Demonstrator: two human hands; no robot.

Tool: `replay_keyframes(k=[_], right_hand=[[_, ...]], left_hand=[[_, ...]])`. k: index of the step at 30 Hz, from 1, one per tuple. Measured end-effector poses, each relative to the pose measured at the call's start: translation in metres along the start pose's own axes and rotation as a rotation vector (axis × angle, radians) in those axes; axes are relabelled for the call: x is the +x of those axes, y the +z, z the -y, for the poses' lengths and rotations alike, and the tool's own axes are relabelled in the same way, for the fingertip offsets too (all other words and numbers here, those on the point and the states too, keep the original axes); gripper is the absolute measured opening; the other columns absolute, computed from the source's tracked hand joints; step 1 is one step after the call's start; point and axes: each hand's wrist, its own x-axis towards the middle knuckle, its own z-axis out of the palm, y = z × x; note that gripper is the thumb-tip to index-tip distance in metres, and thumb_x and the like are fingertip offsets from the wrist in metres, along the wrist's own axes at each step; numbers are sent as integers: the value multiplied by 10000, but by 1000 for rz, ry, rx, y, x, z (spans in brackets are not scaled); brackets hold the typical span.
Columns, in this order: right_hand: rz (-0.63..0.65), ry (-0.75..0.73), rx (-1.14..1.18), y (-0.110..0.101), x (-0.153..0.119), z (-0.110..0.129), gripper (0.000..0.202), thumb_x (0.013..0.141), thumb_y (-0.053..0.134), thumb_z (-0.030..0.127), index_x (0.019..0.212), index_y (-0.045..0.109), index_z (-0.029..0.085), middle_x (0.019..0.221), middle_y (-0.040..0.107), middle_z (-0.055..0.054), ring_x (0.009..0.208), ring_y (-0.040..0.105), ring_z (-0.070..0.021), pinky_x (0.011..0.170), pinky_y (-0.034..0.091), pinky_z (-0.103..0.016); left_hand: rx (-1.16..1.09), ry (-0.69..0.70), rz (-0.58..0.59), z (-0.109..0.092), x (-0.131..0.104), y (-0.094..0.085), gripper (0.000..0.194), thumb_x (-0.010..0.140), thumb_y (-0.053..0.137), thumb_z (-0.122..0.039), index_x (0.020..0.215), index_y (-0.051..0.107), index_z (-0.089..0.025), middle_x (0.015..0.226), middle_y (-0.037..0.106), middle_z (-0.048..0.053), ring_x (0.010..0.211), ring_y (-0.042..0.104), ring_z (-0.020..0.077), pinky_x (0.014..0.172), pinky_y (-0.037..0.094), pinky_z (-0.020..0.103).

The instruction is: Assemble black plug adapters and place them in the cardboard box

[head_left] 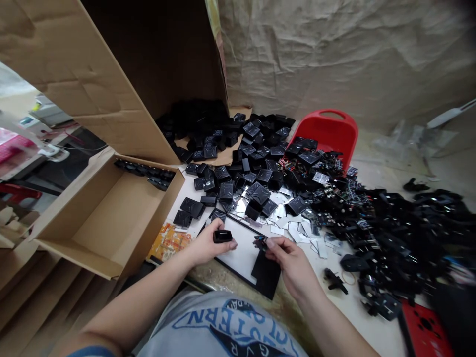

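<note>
My left hand [208, 243] is closed around a small black plastic housing [222, 236] whose open end faces me. To its right, my right hand [288, 255] pinches a small dark part with fine metal bits, perhaps a circuit board [261, 242]; its exact kind is hard to make out. Both hands are above a white work board [238, 253] with a black edge, and a black flat piece [267, 277] lies on its right end. Just beyond the hands, black plastic housings [260, 194] are heaped beside flat silvery-white plates [293, 230].
An open cardboard box [107, 233] at left holds a row of black pieces along its far side. A large carton [100, 84] stands behind. A red scoop-like bin [330, 129] spills small electronic parts. Black plastic parts [394, 223] pile up at right, near a red box [426, 327].
</note>
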Motion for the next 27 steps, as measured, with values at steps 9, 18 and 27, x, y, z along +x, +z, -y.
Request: replay_keyframes(k=[9,18,27], right_hand=[[97,-112,225,34,-15,39,335,612,851,458,631,644,195,623,602,29,555,513,-105,554,421,-242],[115,-143,193,39,-18,34,312,681,821,434,645,635,186,582,584,35,566,506,-104,585,394,-241],[140,-244,96,39,-17,26,276,780,752,418,686,638,185,607,587,32,594,504,-111,612,391,-250]], left_hand=[[339,280,35,-31,-14,26,546,700,562,-95,1231,494,-204,1182,566,74,1089,540,246,943,419,353],[569,384,-149,-27,-13,37,416,693,601,-101,1092,521,-186,1030,591,60,977,551,224,862,451,363],[584,400,-209,-23,-13,40,395,716,619,-133,1092,513,-191,1002,589,47,946,565,206,836,458,346]])
